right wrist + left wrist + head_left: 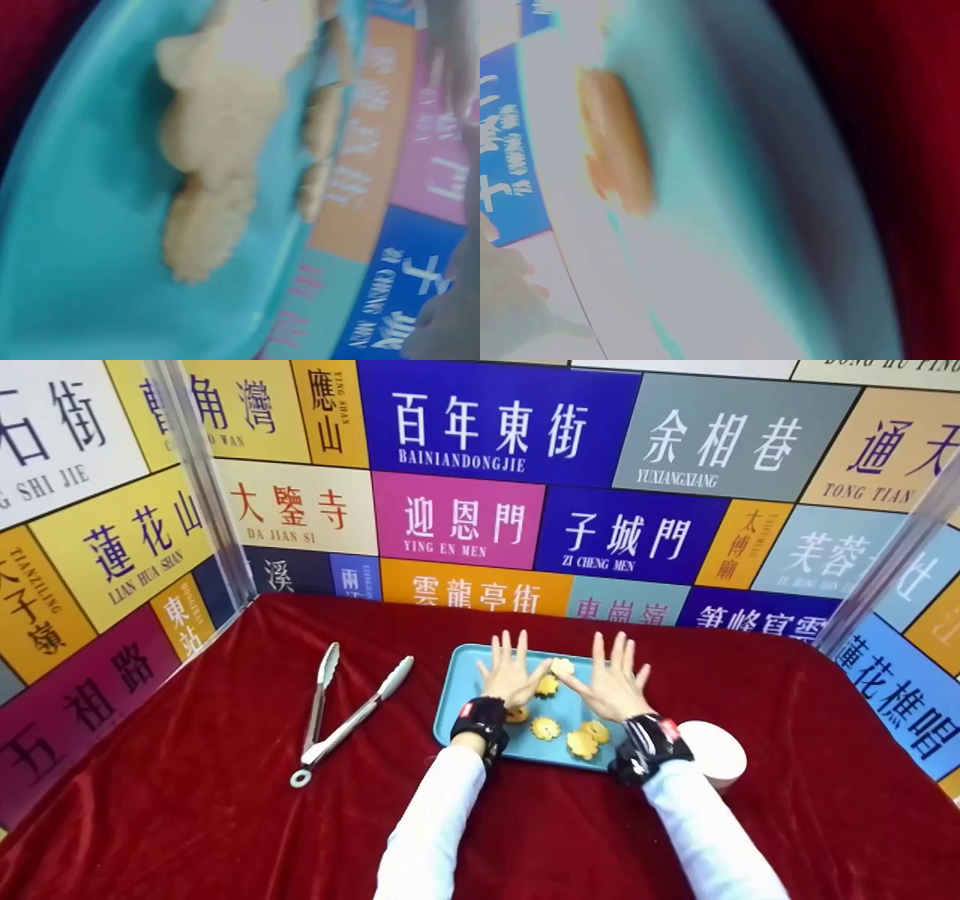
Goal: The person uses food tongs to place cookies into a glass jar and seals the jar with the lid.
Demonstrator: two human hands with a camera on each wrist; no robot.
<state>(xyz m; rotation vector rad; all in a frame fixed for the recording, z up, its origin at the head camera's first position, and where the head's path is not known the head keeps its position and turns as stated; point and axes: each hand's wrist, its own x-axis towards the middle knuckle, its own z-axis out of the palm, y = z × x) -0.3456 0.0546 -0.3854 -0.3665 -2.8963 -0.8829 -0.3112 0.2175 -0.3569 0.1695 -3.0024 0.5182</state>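
Both hands are held over a turquoise tray [457, 690] with their fingers straight and spread. The left hand [514, 671] is above the tray's left part, the right hand [616, 684] above its right part; neither holds anything. Several scalloped cookies lie on the tray, among them a cookie [545, 727] at the front middle and a pair overlapping at the front right, the nearer cookie [582, 745] in front. Another pale cookie [562, 667] shows between the two thumbs. In the left wrist view a cookie [619, 142] appears blurred; the right wrist view shows clustered cookies [217, 135].
Metal tongs [352, 720] lie spread apart on the dark red cloth [247, 780], left of the tray. A white bowl [716, 754] stands right of the tray, partly behind the right wrist. Panels with colourful street signs [495, 420] enclose the back and sides.
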